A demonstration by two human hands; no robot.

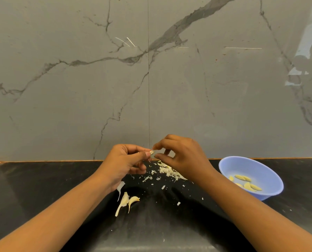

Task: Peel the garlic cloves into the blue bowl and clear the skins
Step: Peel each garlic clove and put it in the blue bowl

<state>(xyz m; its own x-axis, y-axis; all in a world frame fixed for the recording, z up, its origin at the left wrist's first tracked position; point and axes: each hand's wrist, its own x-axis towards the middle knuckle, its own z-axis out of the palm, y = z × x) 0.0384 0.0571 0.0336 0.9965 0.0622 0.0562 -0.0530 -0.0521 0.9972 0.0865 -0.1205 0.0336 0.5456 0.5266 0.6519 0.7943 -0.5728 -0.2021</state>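
Left of centre, two unpeeled cloves are lying on the black counter. Above them the left hand is pinching a small garlic clove between curled thumb and forefinger. The right hand is nipping the same clove's end with its thumb and index tips. Loose skins are lying scattered beneath both hands. At the right, the blue bowl is holding several peeled cloves.

blue bowl: right side | peeled cloves: yellow, lying in bowl | unpeeled cloves: two, lower middle | skins: white bits, scattered middle | small clove: pinched, middle
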